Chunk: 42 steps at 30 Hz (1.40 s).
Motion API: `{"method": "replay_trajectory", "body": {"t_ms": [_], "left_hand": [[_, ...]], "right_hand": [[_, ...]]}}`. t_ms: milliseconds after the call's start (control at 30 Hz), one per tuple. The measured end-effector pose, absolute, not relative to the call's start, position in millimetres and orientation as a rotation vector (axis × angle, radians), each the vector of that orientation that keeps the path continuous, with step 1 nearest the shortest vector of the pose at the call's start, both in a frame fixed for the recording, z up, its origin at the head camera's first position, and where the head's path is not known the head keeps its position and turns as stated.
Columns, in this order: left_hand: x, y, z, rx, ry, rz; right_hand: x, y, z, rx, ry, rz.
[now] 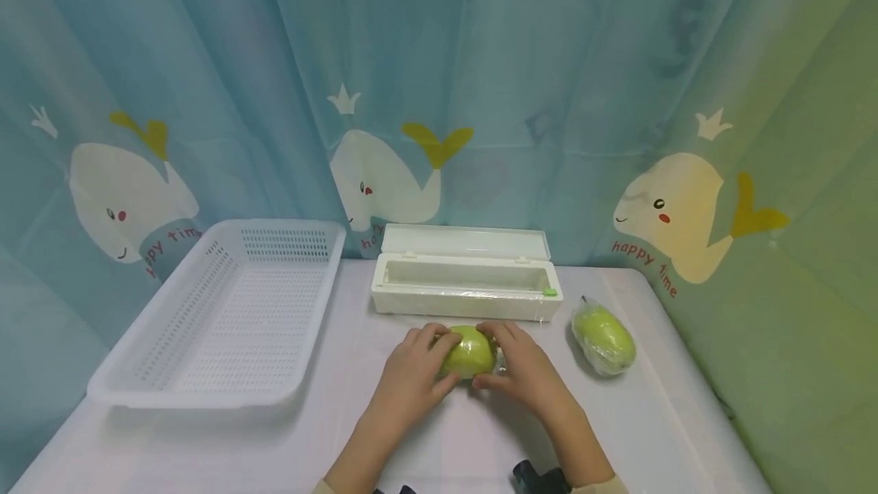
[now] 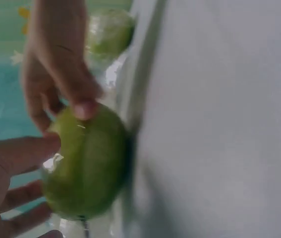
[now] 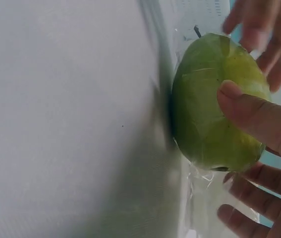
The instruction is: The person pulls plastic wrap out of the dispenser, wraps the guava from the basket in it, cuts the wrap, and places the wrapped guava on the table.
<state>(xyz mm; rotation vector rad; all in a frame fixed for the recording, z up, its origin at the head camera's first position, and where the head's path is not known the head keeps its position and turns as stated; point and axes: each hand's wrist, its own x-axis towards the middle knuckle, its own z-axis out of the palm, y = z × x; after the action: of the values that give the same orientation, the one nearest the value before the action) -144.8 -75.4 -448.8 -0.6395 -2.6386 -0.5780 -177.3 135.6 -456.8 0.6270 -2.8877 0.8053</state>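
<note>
A yellow-green pear (image 1: 469, 353) with a dark stem (image 3: 197, 31) lies between both hands at the middle of the table. Clear film clings to it, and loose film (image 3: 204, 191) shows beside it in the right wrist view. My left hand (image 1: 414, 372) holds its left side, fingertips on top and thumb nearer me. From the right, my right hand (image 1: 524, 372) grips it, with the thumb (image 3: 252, 109) across its surface. Just behind stands a white cling film box (image 1: 466, 305), its lid up and a green slider (image 1: 550, 292) on the front edge.
A second pear (image 1: 604, 338), wrapped in clear film, lies to the right on the white table (image 1: 658, 418). At left stands a white perforated plastic basket (image 1: 226, 334). A blue curtain (image 1: 521, 82) with whale prints hangs right behind the table.
</note>
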Motion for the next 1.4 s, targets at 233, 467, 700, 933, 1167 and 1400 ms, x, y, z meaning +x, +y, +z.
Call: {"method": "replay_trajectory", "body": {"t_ms": [233,467,700,933,1167,1400], "left_hand": [[-148.8,-75.6,-462.8,-0.576,-2.699,-0.601],[-156.6,-73.2,-470.6,-0.548,-2.728,-0.626],[-161.2,-73.1,-474.6,-0.575,-2.812,-0.633],[-168.7,-72.8,-467.6,-0.606,-2.818,-0.507],[-175.4,-71.5,-463.5,-0.556,-2.824,-0.495],[-183.0,-70.5,-463.3,-0.554,-2.858,-0.627]], "right_hand": [[-175.6,133.7,-454.2,0.657,-2.833,0.774],[-177.6,131.2,-454.6,0.636,-2.777,0.730],[-176.7,136.5,-462.3,0.617,-2.893,0.812],[-181.2,140.0,-468.3,0.612,-2.878,0.941],[-184.3,139.1,-469.6,0.622,-2.895,0.929],[-182.7,140.2,-470.7,0.582,-2.922,0.925]]}}
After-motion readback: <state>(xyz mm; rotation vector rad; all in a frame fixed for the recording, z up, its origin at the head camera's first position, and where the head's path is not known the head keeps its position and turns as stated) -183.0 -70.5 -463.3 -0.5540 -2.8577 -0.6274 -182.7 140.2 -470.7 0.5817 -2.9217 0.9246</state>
